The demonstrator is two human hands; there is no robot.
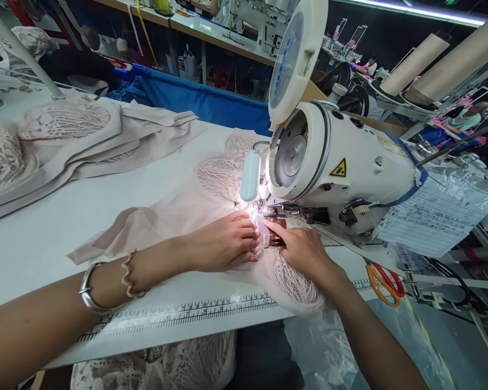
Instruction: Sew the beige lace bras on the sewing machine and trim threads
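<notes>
Lace fabric: centre frame, flat on white table, under sewing machine needle.
Left hand: fingers flat, pressing lace.
Right hand: fingers extended, pinning lace edge.
Scissors: right, untouched.

both hands press lace fabric flat under the sewing machine.

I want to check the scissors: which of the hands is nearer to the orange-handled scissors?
Right. The right hand lies on the lace fabric left of the scissors; the left hand is farther left, beyond it.
</notes>
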